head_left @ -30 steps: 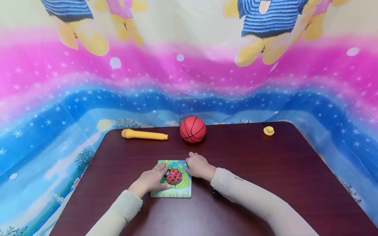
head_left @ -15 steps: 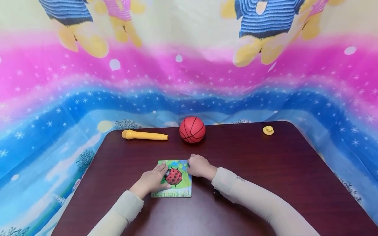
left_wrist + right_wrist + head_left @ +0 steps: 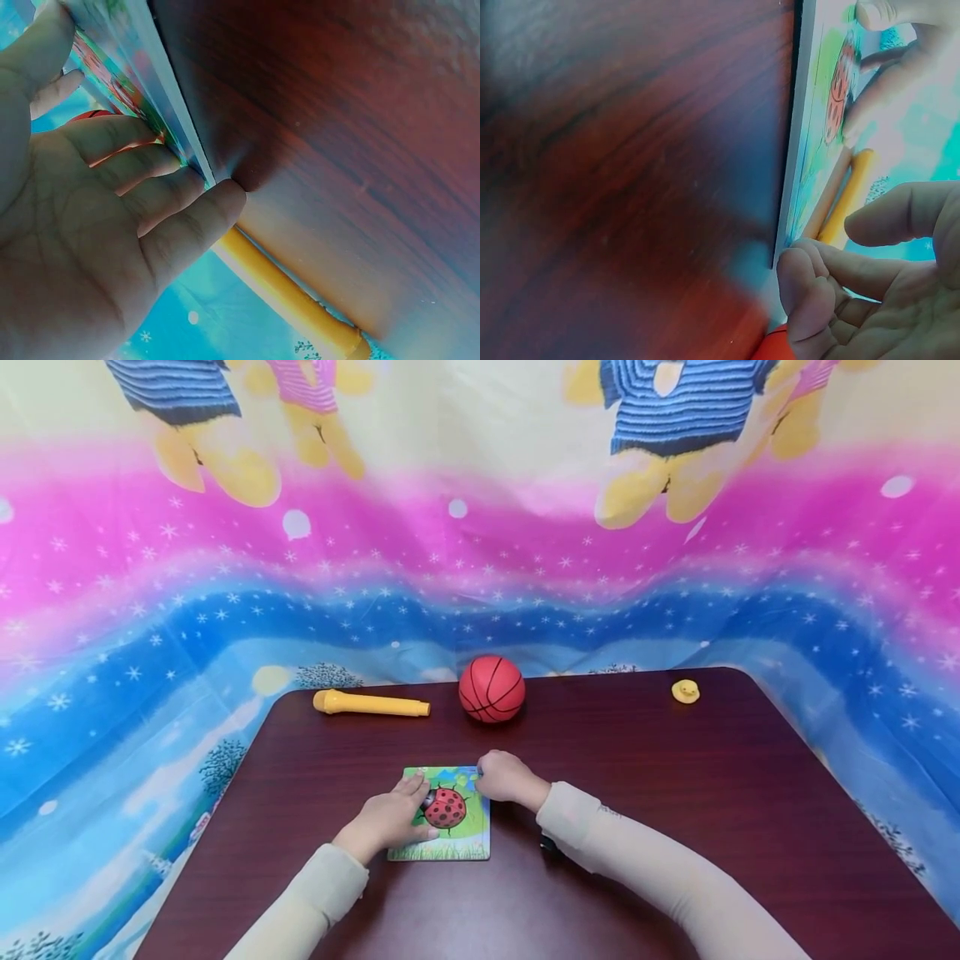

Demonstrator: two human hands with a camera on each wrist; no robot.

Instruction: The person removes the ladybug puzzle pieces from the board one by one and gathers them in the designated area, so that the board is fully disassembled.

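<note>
A square board with a ladybug picture, like a children's jigsaw puzzle (image 3: 474, 828), lies flat on the dark table (image 3: 637, 760). My left hand (image 3: 386, 821) rests on its left side with fingers extended; in the left wrist view the little finger (image 3: 199, 225) reaches past the board's edge. At the far right corner, my right hand (image 3: 512, 777) touches the board with bent fingers. The right wrist view shows the thumb (image 3: 892, 217) apart from the index finger, the other fingers curled in, and nothing visible between them. The board's left part is covered by my left hand.
Behind the board, a yellow toy microphone (image 3: 375, 702) lies near the far edge, beside a red toy basketball (image 3: 492, 689). A small yellow rubber duck (image 3: 686, 692) sits at the far right. A printed cloth backdrop (image 3: 480, 560) hangs right behind the table.
My right hand's fingers have curled in a little more at the board's corner. My left hand keeps its place on the board. The whole view shifts slightly.
</note>
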